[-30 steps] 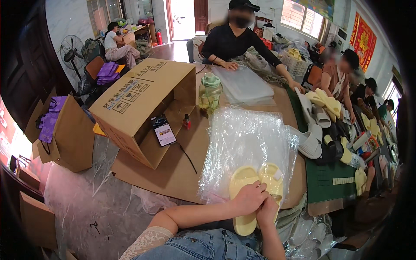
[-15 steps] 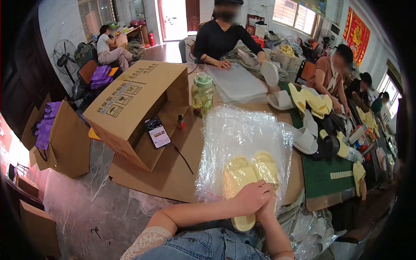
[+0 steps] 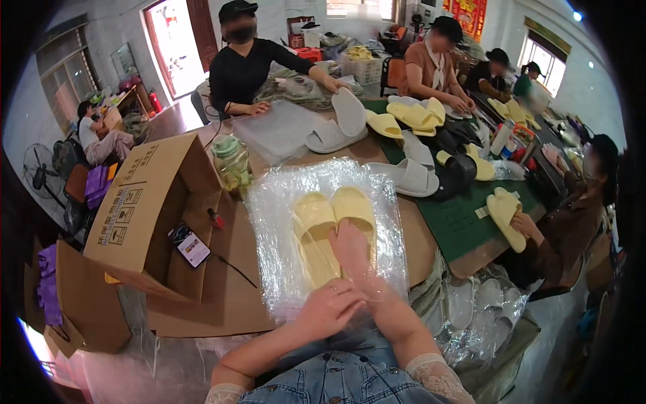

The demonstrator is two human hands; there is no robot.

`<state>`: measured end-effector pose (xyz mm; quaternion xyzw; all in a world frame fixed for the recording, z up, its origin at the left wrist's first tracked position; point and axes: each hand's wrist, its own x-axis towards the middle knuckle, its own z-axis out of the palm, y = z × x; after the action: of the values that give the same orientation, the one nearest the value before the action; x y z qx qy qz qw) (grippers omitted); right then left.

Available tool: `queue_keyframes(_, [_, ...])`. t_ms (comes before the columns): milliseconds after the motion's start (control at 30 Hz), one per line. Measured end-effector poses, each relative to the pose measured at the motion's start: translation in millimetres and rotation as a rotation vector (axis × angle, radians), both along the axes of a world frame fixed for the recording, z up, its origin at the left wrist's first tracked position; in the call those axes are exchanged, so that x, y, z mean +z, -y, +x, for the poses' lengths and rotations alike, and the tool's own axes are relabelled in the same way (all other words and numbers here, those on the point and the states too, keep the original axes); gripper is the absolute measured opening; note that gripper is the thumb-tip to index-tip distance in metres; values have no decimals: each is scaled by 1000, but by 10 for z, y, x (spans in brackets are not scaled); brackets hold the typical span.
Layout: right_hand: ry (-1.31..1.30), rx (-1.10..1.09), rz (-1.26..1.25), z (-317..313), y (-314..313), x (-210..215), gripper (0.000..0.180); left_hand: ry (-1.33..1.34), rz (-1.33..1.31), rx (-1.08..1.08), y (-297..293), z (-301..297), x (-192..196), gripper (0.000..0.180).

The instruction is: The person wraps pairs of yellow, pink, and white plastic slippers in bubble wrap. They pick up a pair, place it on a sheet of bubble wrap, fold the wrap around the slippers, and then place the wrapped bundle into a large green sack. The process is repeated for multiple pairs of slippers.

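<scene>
A pair of pale yellow slippers [image 3: 334,232] lies side by side inside a clear plastic bag [image 3: 328,232], spread flat on the bench [image 3: 420,246] near its edge closest to the person. The slippers' long axis runs away from the person, toes toward the far side of the bench, heels toward the person's body.

The right hand [image 3: 354,252] stretches forward, palm down and fingers straight, pressing flat on the heel end of the right-hand slipper through the plastic. It grips nothing. The left hand [image 3: 331,308] sits closer to the body, at the bag's near edge, fingers curled loosely over the plastic and against the right wrist; a ring shows on one finger. Whether it pinches the film cannot be told. The right hand is the nearer of the two to the slippers, which lie straight ahead of both hands.

Left of the bag, an open brown cardboard carton [image 3: 145,215] lies on its side on a flattened sheet of cardboard, with dark printed marks and square symbols on its upper panel. A phone [image 3: 192,248] with a white label lies in the carton's mouth. A clear greenish lidded jar [image 3: 231,161] stands behind the carton. A second carton [image 3: 84,303] holding purple items stands beyond the bench's left edge. Grey and yellow slippers [image 3: 397,124] lie scattered over a green mat [image 3: 464,215] toward the right, where other people sit working. A red hanging with gold marks [image 3: 469,13] is on the far wall.
</scene>
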<state>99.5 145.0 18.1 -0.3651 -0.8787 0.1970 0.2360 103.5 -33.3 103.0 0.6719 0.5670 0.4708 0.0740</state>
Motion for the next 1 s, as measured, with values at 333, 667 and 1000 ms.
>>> queue_keyframes(333, [-49, 739, -175, 1454, 642, 252, 42, -61, -92, 592, -48, -891, -321, 37])
queue_keyframes(667, [-119, 221, -173, 823, 72, 846, 38, 130, -169, 567, -281, -1046, -907, 59])
queue_keyframes(1000, [-128, 24, 76, -88, -102, -267, 27, -158, -239, 612, -208, -949, -1166, 80])
